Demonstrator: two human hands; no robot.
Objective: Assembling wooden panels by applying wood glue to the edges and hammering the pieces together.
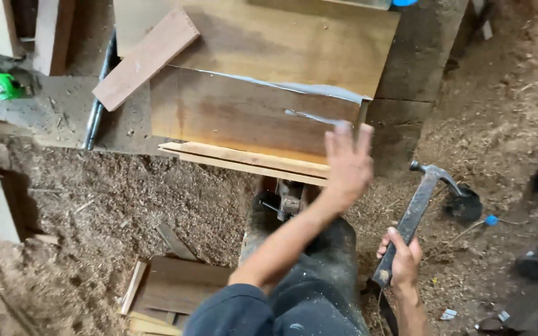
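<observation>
- Wooden boards (253,115) lie stacked at centre frame, thin strips (244,160) along their near edge; no nail shows, so the fastening looks barely begun.
- Your left hand (347,165) is spread flat, fingers blurred, over the stack's right end.
- Your right hand (400,261) grips the claw hammer (415,211) at lower right, head raised, apart from the wood.
- Sawdust (126,205) covers the dirt floor; offcuts (169,292) lie lower left, a green tool (4,84) upper left.

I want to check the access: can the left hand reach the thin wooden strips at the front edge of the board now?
Probably yes. The left hand, open and blurred, is right over the near end of the thin wooden strips, and nothing lies between them. The right hand holds the hammer off to the side.
</observation>
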